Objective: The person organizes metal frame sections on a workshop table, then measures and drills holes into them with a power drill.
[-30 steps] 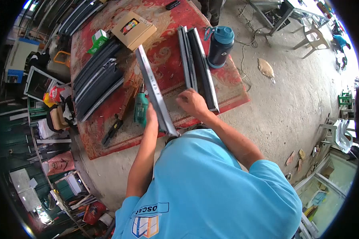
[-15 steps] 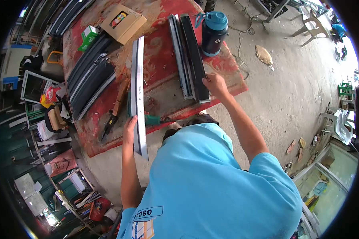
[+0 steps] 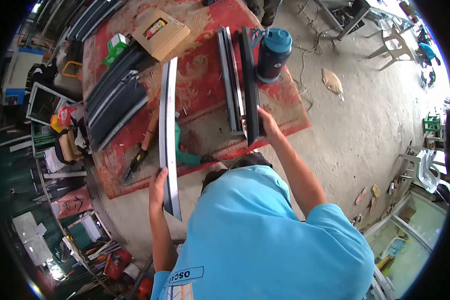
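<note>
Underneath everything lies a red rug (image 3: 200,105) spread over a worktable, with concrete floor to the right. On the rug's left side sits a stack of dark rails (image 3: 116,97). Next in size is the long pale metal strip (image 3: 168,125), which runs from near the box (image 3: 161,32) back toward the person and overhangs the table edge. The left hand (image 3: 158,187) is closed around its near end. The strip looks light and stiff, though thin enough to bow or swing when held by one end, and its edges may be sharp. A grip nearer the middle would likely steady it.

A black bar (image 3: 250,80) lies just beside a pair of grey rails (image 3: 228,75), close to the bottle (image 3: 273,55). The right hand (image 3: 268,127) grips the bar's near end, fingers wrapped over it. The bar seems rigid and heavier. A green drill (image 3: 185,155) and snips (image 3: 137,157) lie near the strip.
</note>
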